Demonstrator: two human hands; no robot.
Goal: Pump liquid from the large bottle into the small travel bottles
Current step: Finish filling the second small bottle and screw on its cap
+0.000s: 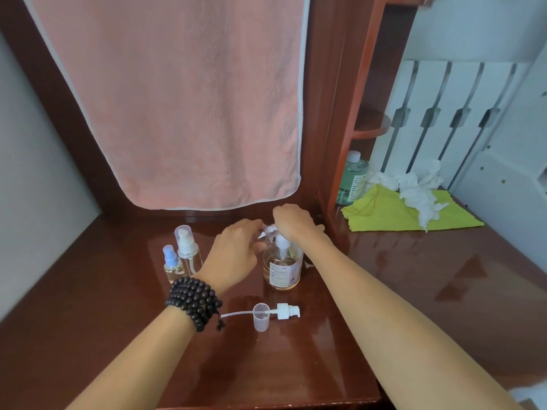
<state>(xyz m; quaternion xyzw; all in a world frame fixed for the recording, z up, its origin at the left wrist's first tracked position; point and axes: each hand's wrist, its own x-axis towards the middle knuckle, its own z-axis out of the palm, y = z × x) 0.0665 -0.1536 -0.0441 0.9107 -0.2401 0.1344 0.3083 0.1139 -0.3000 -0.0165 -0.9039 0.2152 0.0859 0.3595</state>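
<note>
The large bottle (282,269) with pale yellowish liquid and a white pump stands on the dark red wooden table (118,321). My right hand (291,221) rests on top of its pump head. My left hand (236,250), with a dark bead bracelet at the wrist, holds a small clear travel bottle (268,230) tilted, its threaded neck at the pump spout. Two more small bottles stand at the left: one with a blue spray top (171,263), one with a white pump under a clear cap (187,248). A loose white pump top with tube (284,311) and a clear cap (261,316) lie in front.
A pink towel (183,99) hangs behind the table. To the right lie a yellow-green cloth (396,214) and crumpled white tissues (417,190), with a green bottle (352,179) beside the wooden shelf post. The table's front edge is near the bottom.
</note>
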